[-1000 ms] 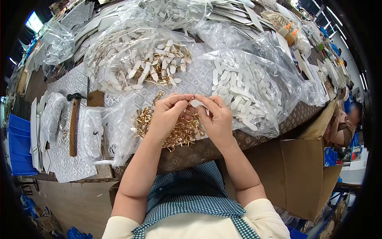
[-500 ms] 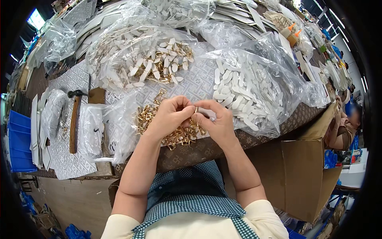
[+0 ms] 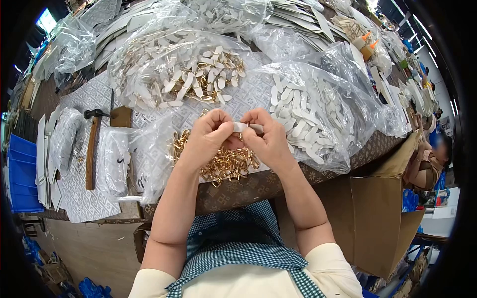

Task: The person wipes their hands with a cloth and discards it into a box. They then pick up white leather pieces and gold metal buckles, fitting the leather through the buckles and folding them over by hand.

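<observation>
A small white strap tab [image 3: 240, 127] is stretched between my two hands above the pile. My left hand [image 3: 211, 136] pinches its left end between thumb and fingers. On the other side, my right hand [image 3: 266, 139] is closed on its right end. A bit of gold metal shows at the tab, mostly hidden by the fingers. Just below the hands lies a heap of gold metal buckles [image 3: 228, 166]. To the right, a clear plastic bag [image 3: 343, 149] holds many loose white tabs [image 3: 303, 116]. Farther back, white tabs joined to gold buckles [image 3: 198, 79] spill from another clear bag [image 3: 134, 64].
A hammer [image 3: 92, 149] with a wooden handle lies at the left, beside wrapped plastic packets [image 3: 114, 164]. A blue bin [image 3: 24, 174] stands at the far left. An open cardboard box [image 3: 377, 218] is at the right of the table, with another person [image 3: 425, 164] beyond it.
Both hands have risen slightly away from my body. The white tab, largely hidden before, now shows stretched between the fingers. More of the buckle heap is uncovered.
</observation>
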`<action>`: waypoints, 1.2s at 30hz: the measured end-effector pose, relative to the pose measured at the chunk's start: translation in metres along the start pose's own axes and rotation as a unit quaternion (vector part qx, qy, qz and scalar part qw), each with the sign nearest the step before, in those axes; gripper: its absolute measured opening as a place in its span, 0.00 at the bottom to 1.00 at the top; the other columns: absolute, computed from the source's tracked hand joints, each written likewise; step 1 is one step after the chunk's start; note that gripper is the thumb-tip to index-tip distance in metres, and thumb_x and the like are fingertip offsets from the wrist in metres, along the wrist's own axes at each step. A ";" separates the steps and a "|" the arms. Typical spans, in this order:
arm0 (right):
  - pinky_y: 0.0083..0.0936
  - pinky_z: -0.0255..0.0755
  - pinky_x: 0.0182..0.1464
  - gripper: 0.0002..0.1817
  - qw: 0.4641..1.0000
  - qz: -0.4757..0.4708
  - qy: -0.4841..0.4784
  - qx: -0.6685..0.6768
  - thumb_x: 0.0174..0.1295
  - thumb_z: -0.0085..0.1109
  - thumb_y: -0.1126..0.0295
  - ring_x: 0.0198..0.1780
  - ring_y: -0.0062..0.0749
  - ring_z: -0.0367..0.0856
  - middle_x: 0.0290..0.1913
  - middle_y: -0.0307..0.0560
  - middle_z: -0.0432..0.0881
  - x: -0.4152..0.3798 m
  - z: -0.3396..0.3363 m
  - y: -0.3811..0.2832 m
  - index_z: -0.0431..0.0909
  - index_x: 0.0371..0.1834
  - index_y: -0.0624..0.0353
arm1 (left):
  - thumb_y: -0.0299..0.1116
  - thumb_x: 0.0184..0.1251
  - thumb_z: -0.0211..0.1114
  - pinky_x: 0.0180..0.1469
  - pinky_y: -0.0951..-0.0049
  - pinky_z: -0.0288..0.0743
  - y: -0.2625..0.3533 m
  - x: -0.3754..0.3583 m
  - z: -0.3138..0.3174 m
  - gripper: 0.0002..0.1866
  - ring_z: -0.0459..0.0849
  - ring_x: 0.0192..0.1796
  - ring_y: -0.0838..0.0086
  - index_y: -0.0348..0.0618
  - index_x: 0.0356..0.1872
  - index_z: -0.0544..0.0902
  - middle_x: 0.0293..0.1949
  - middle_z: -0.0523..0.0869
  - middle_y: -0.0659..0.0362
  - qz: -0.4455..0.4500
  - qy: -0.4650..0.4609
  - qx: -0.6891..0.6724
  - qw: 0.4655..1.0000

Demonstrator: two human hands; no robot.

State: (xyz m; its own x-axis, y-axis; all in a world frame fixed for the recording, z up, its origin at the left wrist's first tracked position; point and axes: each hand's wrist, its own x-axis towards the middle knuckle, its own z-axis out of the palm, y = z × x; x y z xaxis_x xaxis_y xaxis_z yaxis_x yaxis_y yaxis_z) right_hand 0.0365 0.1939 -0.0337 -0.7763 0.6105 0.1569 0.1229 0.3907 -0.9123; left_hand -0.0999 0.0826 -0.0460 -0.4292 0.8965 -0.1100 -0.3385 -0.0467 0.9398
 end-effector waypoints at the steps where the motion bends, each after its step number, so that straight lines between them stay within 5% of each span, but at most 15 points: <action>1: 0.30 0.76 0.35 0.13 1.000 -0.002 -0.002 -0.004 0.59 0.62 0.65 0.29 0.36 0.84 0.28 0.51 0.83 0.003 0.000 -0.002 0.77 0.42 0.62 | 0.30 0.74 0.57 0.32 0.78 0.82 0.001 0.001 -0.001 0.06 0.86 0.30 0.77 0.38 0.38 0.77 0.32 0.83 0.59 0.013 0.015 0.010 1.000; 3: 0.17 0.66 0.28 0.09 0.997 -0.077 0.005 -0.009 0.61 0.61 0.72 0.27 0.12 0.71 0.24 0.34 0.76 0.022 -0.001 0.000 0.77 0.43 0.63 | 0.38 0.76 0.60 0.30 0.80 0.79 0.001 0.002 -0.001 0.12 0.83 0.28 0.79 0.38 0.45 0.79 0.32 0.83 0.60 0.039 0.060 0.009 0.997; 4: 0.16 0.69 0.30 0.12 0.999 -0.037 0.000 -0.004 0.61 0.62 0.70 0.28 0.12 0.74 0.24 0.34 0.77 0.033 -0.006 -0.014 0.78 0.45 0.63 | 0.39 0.76 0.60 0.31 0.80 0.78 -0.002 0.004 -0.003 0.14 0.82 0.28 0.80 0.38 0.48 0.79 0.32 0.83 0.61 0.074 0.099 0.028 0.992; 6: 0.20 0.75 0.34 0.18 0.998 -0.046 -0.002 -0.033 0.62 0.64 0.65 0.31 0.19 0.81 0.30 0.41 0.83 0.070 -0.019 -0.014 0.79 0.51 0.63 | 0.39 0.75 0.62 0.33 0.82 0.75 -0.004 0.007 -0.006 0.15 0.80 0.29 0.83 0.38 0.52 0.80 0.32 0.83 0.63 0.119 0.172 0.063 0.976; 9: 0.30 0.79 0.43 0.28 0.941 -0.209 0.133 -0.231 0.61 0.66 0.59 0.40 0.32 0.85 0.50 0.50 0.87 0.104 -0.030 -0.013 0.77 0.62 0.60 | 0.33 0.67 0.68 0.34 0.77 0.76 -0.010 0.008 0.000 0.10 0.82 0.32 0.80 0.38 0.44 0.85 0.34 0.83 0.61 0.189 0.196 0.259 0.927; 12: 0.29 0.78 0.44 0.24 0.966 -0.126 0.047 -0.220 0.62 0.65 0.60 0.40 0.30 0.85 0.46 0.49 0.87 0.093 -0.060 -0.016 0.80 0.59 0.60 | 0.35 0.58 0.73 0.52 0.64 0.74 -0.017 0.002 0.009 0.14 0.81 0.46 0.67 0.43 0.45 0.87 0.41 0.83 0.57 0.249 0.081 0.501 0.825; 14: 0.30 0.77 0.43 0.15 0.960 -0.068 0.019 -0.272 0.60 0.65 0.65 0.35 0.34 0.83 0.41 0.48 0.86 0.070 -0.073 -0.010 0.84 0.47 0.60 | 0.36 0.55 0.74 0.59 0.60 0.69 -0.024 0.001 0.013 0.15 0.79 0.50 0.63 0.45 0.44 0.88 0.42 0.82 0.57 0.276 0.033 0.572 0.772; 19: 0.37 0.73 0.53 0.09 0.912 -0.019 -0.022 -0.409 0.54 0.67 0.67 0.52 0.42 0.78 0.42 0.44 0.82 0.019 -0.081 0.026 0.85 0.37 0.55 | 0.37 0.53 0.74 0.61 0.61 0.65 -0.029 0.000 0.015 0.14 0.78 0.51 0.63 0.45 0.41 0.88 0.42 0.82 0.58 0.242 0.017 0.588 0.772; 25: 0.38 0.72 0.52 0.08 0.932 -0.048 0.022 -0.359 0.51 0.67 0.68 0.52 0.44 0.77 0.39 0.45 0.82 0.013 -0.074 0.040 0.80 0.31 0.58 | 0.36 0.53 0.74 0.62 0.59 0.64 -0.030 0.002 0.016 0.11 0.78 0.52 0.63 0.44 0.35 0.86 0.42 0.82 0.59 0.238 0.028 0.562 0.791; 28: 0.31 0.74 0.44 0.07 0.951 -0.092 0.038 -0.293 0.57 0.66 0.70 0.42 0.34 0.80 0.33 0.42 0.82 0.014 -0.071 0.041 0.78 0.32 0.60 | 0.34 0.54 0.73 0.63 0.59 0.63 -0.028 0.002 0.022 0.09 0.78 0.52 0.63 0.44 0.33 0.85 0.42 0.82 0.59 0.244 0.022 0.571 0.783; 31: 0.26 0.73 0.35 0.09 0.995 0.010 0.082 -0.051 0.61 0.65 0.70 0.30 0.32 0.79 0.28 0.45 0.81 0.006 -0.057 0.034 0.75 0.34 0.62 | 0.34 0.54 0.73 0.64 0.58 0.63 -0.035 0.006 0.022 0.09 0.78 0.52 0.63 0.44 0.34 0.85 0.42 0.83 0.59 0.252 0.012 0.586 0.770; 36: 0.23 0.71 0.33 0.09 0.989 -0.064 0.121 -0.052 0.70 0.59 0.67 0.29 0.26 0.78 0.29 0.47 0.80 -0.013 -0.039 0.025 0.78 0.43 0.62 | 0.34 0.54 0.73 0.64 0.58 0.63 -0.039 0.008 0.021 0.09 0.78 0.52 0.63 0.45 0.36 0.86 0.42 0.83 0.59 0.241 0.021 0.580 0.778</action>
State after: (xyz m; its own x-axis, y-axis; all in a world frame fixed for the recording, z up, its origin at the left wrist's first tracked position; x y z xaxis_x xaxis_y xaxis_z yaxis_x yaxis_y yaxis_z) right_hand 0.0735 0.2227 -0.0442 -0.6198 0.6939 0.3666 0.1052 0.5364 -0.8374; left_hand -0.0729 0.1012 -0.0766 -0.3076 0.8815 0.3583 0.8432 0.0780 0.5319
